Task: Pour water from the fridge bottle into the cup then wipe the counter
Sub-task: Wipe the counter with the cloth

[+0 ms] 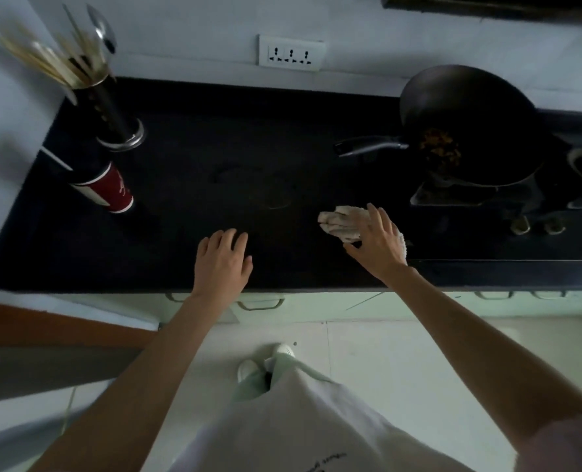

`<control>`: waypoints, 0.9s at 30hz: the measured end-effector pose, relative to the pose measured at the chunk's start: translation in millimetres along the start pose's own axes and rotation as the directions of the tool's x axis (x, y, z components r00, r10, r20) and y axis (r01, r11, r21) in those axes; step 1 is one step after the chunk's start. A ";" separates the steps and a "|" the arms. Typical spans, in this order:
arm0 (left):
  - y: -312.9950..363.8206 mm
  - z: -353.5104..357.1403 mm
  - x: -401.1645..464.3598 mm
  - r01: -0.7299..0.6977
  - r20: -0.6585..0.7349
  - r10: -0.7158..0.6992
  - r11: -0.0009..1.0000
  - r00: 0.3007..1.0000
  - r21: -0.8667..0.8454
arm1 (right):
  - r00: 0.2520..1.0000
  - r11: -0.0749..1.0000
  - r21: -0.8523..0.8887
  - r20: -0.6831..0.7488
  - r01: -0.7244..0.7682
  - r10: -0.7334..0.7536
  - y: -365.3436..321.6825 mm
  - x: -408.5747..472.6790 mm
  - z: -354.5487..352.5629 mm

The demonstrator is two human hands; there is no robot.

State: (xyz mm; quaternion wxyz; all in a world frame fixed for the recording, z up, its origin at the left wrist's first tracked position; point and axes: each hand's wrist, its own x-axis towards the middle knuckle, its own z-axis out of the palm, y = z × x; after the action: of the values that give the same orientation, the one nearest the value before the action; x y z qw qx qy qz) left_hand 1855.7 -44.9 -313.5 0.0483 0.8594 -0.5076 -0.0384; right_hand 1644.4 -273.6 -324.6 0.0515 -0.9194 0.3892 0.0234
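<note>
At the far left of the dark counter, a metal utensil holder is seen, filled with chopsticks and a spoon that are blurred and partly cut off by the wide-angle edge. Just in front of it, a red paper cup is stood near the counter's left end; its contents cannot be made out, and a pale straight object beside its rim is too blurred to be identified. A white socket strip is fixed to the wall behind. Faint ring marks are barely discernible on the middle of the counter.

The left hand is laid palm down near the counter's front edge, fingers relaxed and slightly spread, with nothing held. To its right, well apart from the cup, a pale crumpled cloth is pressed to the counter under the right hand; the fingers are spread and lightly bent over it, and much of the cloth is hidden beneath the palm.

Further right, a black wok with some brownish food is set on a gas stove, whose right side is cut off.
</note>
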 end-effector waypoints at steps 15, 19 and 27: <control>3.5 20.5 -3.1 0.060 0.070 -0.062 0.998 0.996 0.027 | 0.982 0.983 -0.048 0.069 0.180 -0.176 38.7 33.1 15.2; -4.8 20.8 -4.7 0.108 0.077 -0.110 0.994 0.991 0.034 | 0.993 0.985 0.130 0.030 0.114 -0.119 32.6 40.8 16.9; -33.1 25.2 -11.2 0.233 0.131 -0.236 0.972 0.963 0.034 | 0.996 0.934 0.353 -0.082 0.048 -0.020 -15.8 67.1 7.4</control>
State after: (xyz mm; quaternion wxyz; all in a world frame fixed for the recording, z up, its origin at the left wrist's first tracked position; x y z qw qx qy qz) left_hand 1876.2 -20.3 -342.3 0.0011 0.9092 -0.4048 -0.0970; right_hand 1702.4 -309.6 -336.3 0.2019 -0.9019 0.3726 -0.0835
